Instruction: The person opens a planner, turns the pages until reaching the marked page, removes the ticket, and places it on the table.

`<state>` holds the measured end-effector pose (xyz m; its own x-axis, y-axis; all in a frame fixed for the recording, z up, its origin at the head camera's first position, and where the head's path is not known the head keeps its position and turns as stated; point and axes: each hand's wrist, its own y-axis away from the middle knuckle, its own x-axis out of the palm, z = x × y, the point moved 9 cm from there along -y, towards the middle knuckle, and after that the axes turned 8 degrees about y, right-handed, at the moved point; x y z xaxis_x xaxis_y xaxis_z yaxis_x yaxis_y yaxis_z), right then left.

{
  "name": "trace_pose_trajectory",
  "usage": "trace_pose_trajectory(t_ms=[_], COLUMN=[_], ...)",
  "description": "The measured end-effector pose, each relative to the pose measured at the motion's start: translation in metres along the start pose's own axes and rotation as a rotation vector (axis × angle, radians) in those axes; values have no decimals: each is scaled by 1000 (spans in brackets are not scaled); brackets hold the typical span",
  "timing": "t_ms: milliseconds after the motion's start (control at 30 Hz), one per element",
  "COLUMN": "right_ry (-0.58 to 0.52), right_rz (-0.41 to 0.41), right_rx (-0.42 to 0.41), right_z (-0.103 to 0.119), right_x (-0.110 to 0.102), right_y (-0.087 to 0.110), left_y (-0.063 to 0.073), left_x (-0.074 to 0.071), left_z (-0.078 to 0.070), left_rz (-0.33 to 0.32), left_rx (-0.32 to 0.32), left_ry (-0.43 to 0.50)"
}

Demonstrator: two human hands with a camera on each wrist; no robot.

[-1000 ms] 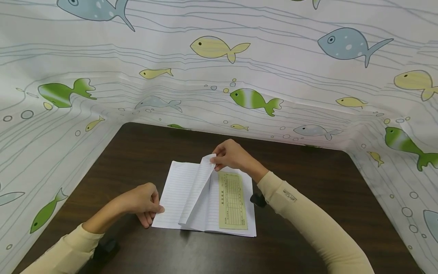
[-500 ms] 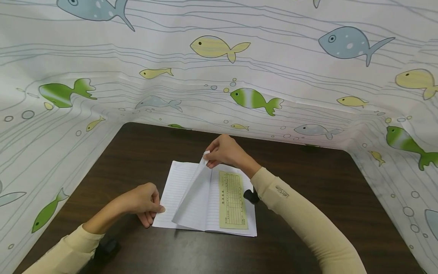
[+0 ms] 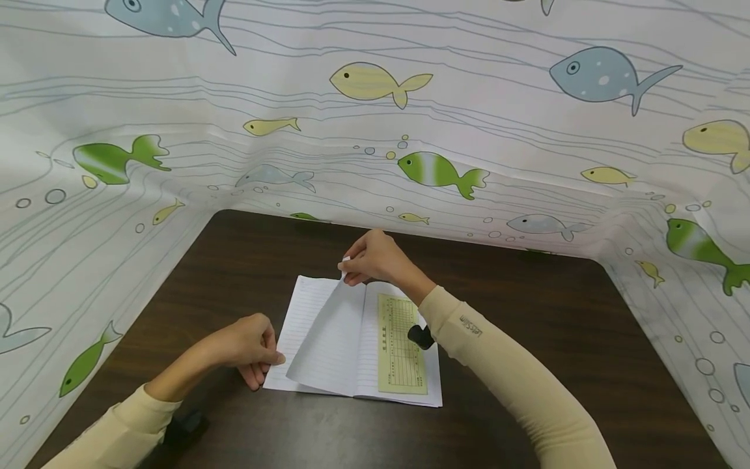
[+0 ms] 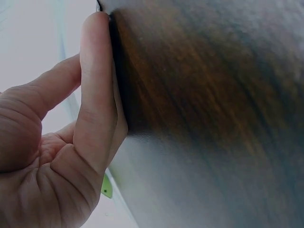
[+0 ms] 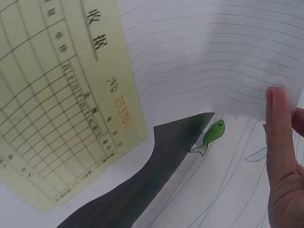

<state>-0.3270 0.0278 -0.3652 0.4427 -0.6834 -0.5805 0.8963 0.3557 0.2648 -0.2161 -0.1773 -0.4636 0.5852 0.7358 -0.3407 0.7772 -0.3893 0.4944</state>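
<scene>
1. Looks like a little screened-off booth around a desk (image 3: 515, 286); can't tell if it's in a home, office or lab, since the sheeting (image 3: 498, 117) hides whatever's beyond.
2. That sheeting is white with cartoon fish (image 3: 426, 169) and wavy lines, standing behind the desk and along its left and right sides.
3. Desk itself is dark wood-grain with rounded far corners, kinda office-y.
4. On the desk: an open lined notebook (image 3: 310, 312) with a yellow-green receipt slip (image 3: 401, 365) on it, so paperwork stuff.
</scene>
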Motion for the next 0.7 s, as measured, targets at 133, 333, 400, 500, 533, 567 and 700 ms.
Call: trace_pose_trajectory(t_ms=[133, 333, 400, 500, 533, 567, 700], right_ry=[5, -13, -21, -22, -20, -18, -5], right_rz=[10, 35, 39, 40, 40, 41, 39], right_rx=[-5, 1, -1, -7, -12, -15, -15], right_z=[3, 4, 4, 4, 5, 6, 8], right_x=[8, 23, 27, 32, 33, 35, 39], right_y=[-5, -12, -14, -16, -16, -17, -19], left_y=[1, 2, 2, 2, 2, 2, 2], left_x=[-1, -1, -1, 0, 0, 0, 0], left_z=[1, 2, 2, 2, 2, 2, 2], left_rz=[-8, -22, -28, -27, -26, -24, -18], left_rx=[-4, -13, -17, -9, -5, 1, 19], left_ry=[0, -7, -4, 7, 13, 20, 34])
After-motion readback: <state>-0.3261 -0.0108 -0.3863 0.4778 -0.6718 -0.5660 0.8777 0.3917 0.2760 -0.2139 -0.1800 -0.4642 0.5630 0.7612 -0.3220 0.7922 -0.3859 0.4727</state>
